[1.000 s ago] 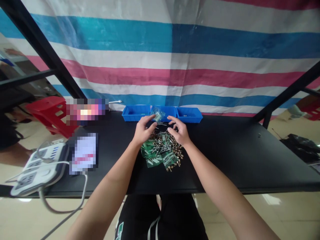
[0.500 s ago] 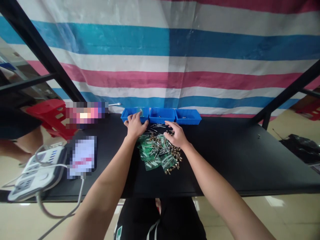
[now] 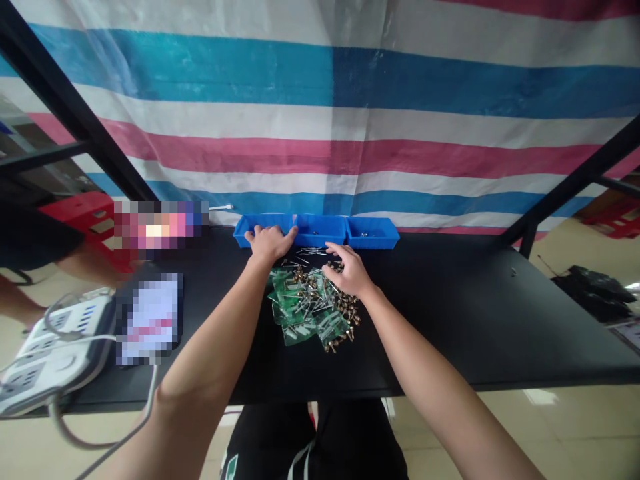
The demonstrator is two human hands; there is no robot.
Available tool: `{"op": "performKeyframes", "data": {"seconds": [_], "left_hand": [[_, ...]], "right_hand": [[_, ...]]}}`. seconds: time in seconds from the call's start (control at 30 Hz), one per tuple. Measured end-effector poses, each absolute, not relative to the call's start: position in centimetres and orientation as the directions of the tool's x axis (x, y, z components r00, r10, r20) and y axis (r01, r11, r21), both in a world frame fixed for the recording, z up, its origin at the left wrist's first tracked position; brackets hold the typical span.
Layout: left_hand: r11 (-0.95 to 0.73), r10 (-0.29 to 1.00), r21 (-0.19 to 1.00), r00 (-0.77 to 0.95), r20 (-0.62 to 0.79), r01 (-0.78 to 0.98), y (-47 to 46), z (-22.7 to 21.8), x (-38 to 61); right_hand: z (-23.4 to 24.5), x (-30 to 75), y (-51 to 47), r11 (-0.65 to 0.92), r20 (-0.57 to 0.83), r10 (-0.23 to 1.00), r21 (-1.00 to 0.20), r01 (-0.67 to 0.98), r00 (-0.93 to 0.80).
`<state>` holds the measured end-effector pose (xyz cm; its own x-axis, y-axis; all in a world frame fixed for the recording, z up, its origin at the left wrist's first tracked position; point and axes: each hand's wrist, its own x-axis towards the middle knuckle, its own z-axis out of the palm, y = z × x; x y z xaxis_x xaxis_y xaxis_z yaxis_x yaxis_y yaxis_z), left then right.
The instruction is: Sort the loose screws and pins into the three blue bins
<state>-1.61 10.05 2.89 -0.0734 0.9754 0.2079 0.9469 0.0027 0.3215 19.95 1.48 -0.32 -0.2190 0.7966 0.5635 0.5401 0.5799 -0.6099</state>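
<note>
My left hand [image 3: 270, 243] reaches over the front wall of the left blue bin [image 3: 241, 230], its fingers spread and some fingertips hidden inside. I make out nothing held in it. My right hand [image 3: 349, 268] hovers at the upper right of a mixed pile, fingers curved and thumb apart, with nothing visible between them. In the pile lie green-tinted clear packets [image 3: 299, 332], thin silver pins or screws [image 3: 306, 304] and brass-coloured bolt-like pieces [image 3: 353, 313]. Several loose silver pins [image 3: 311, 251] are scattered between the pile and the bins.
A middle blue bin [image 3: 320, 239] and a right blue bin [image 3: 375, 240] hold a few small bits. At left are a phone-like device [image 3: 150, 320], a power strip [image 3: 60, 347] with cables, and another person's arm [image 3: 103, 263]. Black frame posts flank the table [image 3: 450, 300].
My left hand has dipped lower over the left bin, and the small clear packet at its fingertips is out of sight. At left, the other person's arm has come closer to the table.
</note>
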Motion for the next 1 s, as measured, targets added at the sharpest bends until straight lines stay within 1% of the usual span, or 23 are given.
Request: {"op": "performKeyframes", "data": {"seconds": [0.17, 0.23, 0.33, 0.43, 0.57, 0.63, 0.73, 0.83, 0.93, 1.0], "left_hand": [[0.04, 0.979, 0.295, -0.096, 0.178, 0.955, 10.2, 3.3, -1.7], [0.059, 0.976, 0.303, -0.118, 0.183, 0.951, 10.1, 3.5, -1.8], [0.043, 0.963, 0.342, -0.13, 0.235, 0.939, 9.3, 3.8, -1.9], [-0.017, 0.932, 0.374, -0.121, 0.343, 0.927, 7.5, 3.9, -1.9], [-0.171, 0.898, 0.358, -0.004, 0.44, 0.918, 4.6, 3.7, -1.6], [-0.258, 0.888, 0.33, 0.089, 0.451, 0.908, 3.4, 3.5, -1.5], [-0.369, 0.892, 0.295, 0.247, 0.378, 0.881, 2.5, 3.2, -1.8], [-0.453, 0.88, 0.305, 0.366, 0.302, 0.838, 2.3, 3.0, -2.3], [-0.461, 0.876, 0.326, 0.365, 0.314, 0.826, 2.5, 2.8, -2.6], [-0.435, 0.884, 0.338, 0.325, 0.335, 0.835, 2.6, 2.7, -2.8]], "right_hand": [[-0.3, 19.9, 1.5, 0.57, 0.556, 0.804, -0.618, 0.541, -0.211], [-0.3, 19.9, 1.5, 0.569, 0.554, 0.805, -0.618, 0.542, -0.214], [-0.4, 19.8, 1.7, 0.576, 0.558, 0.798, -0.593, 0.563, -0.229], [-0.5, 19.6, 1.7, 0.581, 0.548, 0.794, -0.558, 0.593, -0.262], [-0.6, 19.2, 1.5, 0.6, 0.529, 0.784, -0.513, 0.614, -0.324], [-0.7, 19.1, 1.4, 0.604, 0.519, 0.781, -0.486, 0.632, -0.348], [-0.7, 19.1, 1.4, 0.606, 0.513, 0.778, -0.46, 0.65, -0.362], [-0.7, 19.3, 1.5, 0.6, 0.523, 0.78, -0.469, 0.648, -0.345], [-0.8, 19.5, 1.7, 0.59, 0.539, 0.784, -0.493, 0.64, -0.307], [-0.9, 19.5, 1.9, 0.586, 0.552, 0.784, -0.506, 0.633, -0.285]]}}
